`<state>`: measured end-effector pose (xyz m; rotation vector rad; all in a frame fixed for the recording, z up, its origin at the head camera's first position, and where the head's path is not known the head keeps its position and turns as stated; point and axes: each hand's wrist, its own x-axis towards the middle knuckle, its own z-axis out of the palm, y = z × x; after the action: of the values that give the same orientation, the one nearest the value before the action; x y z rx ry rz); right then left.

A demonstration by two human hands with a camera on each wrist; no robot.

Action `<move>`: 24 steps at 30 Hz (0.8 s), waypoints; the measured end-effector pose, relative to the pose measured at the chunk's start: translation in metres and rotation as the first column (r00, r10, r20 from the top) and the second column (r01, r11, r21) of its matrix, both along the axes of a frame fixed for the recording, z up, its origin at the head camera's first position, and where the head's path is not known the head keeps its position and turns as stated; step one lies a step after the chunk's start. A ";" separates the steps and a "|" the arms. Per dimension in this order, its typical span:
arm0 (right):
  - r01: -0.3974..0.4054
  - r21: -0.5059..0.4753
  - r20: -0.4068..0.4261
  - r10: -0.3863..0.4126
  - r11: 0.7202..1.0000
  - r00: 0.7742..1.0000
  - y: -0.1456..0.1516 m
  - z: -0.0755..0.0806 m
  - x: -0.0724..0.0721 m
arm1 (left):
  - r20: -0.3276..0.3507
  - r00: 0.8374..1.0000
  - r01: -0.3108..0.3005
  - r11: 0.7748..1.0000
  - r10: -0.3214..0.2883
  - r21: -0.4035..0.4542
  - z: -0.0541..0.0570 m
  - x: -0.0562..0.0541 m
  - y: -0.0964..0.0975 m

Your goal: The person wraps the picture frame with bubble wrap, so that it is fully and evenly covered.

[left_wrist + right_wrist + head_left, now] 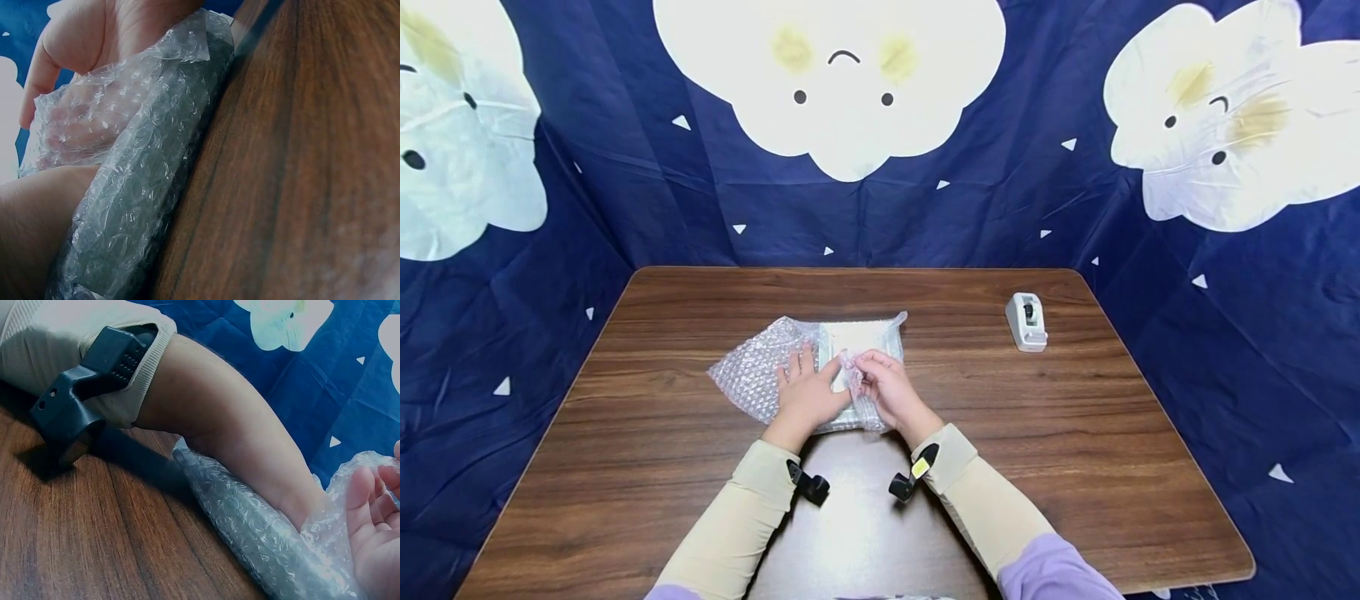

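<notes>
Nearest, beige sleeves (737, 517) with black wrist mounts (811, 483) reach over the wood-grained bench (655, 392). Beyond them, the left hand (808, 397) rests on the bubble wrap (751, 367), its fingers straight and spread. The right hand (891, 390) pinches a bunched edge of the wrap between its fingers, over a flat pale object (853, 335), which lies partly wrapped on the bench. Farther right, well apart, stands a white tape dispenser (1021, 333). Behind hangs a navy cloth (895, 225) printed with white clouds.
</notes>
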<state>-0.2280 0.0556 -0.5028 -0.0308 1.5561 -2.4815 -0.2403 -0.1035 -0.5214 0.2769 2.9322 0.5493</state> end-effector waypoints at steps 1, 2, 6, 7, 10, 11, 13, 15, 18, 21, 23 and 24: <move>-0.004 0.002 0.004 0.004 1.000 1.000 0.000 0.000 0.000 | 0.000 1.000 -0.001 1.000 0.001 0.000 0.000 0.000 0.000; -0.007 0.003 0.006 0.007 1.000 1.000 0.000 0.000 0.000 | 0.000 1.000 -0.001 1.000 0.001 0.002 0.001 0.001 0.000; -0.012 0.004 0.016 0.012 1.000 1.000 0.000 -0.001 0.000 | -0.001 1.000 -0.005 1.000 0.005 0.008 0.002 0.002 0.000; -0.013 0.002 0.019 0.013 1.000 1.000 0.000 -0.001 0.000 | 0.000 1.000 -0.005 1.000 0.005 0.007 0.002 0.002 0.000; -0.013 -0.005 0.026 0.013 1.000 1.000 0.000 -0.001 0.000 | 0.001 1.000 -0.005 1.000 0.005 0.008 0.002 0.002 0.000; -0.013 -0.006 0.026 0.013 1.000 1.000 0.000 -0.001 0.000 | 0.002 1.000 -0.005 1.000 0.005 0.008 0.002 0.002 0.000; -0.013 -0.008 0.028 0.013 1.000 1.000 -0.001 -0.001 0.000 | 0.003 1.000 -0.006 1.000 0.006 0.011 0.002 0.002 0.000; -0.013 -0.006 0.028 0.013 1.000 1.000 -0.001 -0.001 0.000 | 0.003 1.000 -0.006 1.000 0.006 0.013 0.002 0.002 0.000; -0.014 -0.003 0.031 0.014 1.000 0.999 0.000 -0.002 -0.001 | 0.004 1.000 -0.006 1.000 0.006 0.012 0.003 0.002 0.000; -0.013 0.003 0.031 0.013 1.000 0.999 0.000 -0.002 -0.001 | 0.001 1.000 -0.006 1.000 0.006 0.013 0.003 0.002 0.001; -0.009 0.006 0.034 0.009 1.000 0.999 0.000 -0.002 -0.001 | -0.001 1.000 -0.008 1.000 0.008 0.014 0.003 0.002 0.001; -0.007 0.008 0.034 0.006 1.000 0.999 0.000 -0.002 -0.001 | -0.003 1.000 -0.008 1.000 0.008 0.016 0.003 0.002 0.001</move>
<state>-0.2286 0.0553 -0.5046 0.0080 1.5501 -2.4573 -0.2381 -0.1025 -0.5187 0.2676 2.9346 0.5736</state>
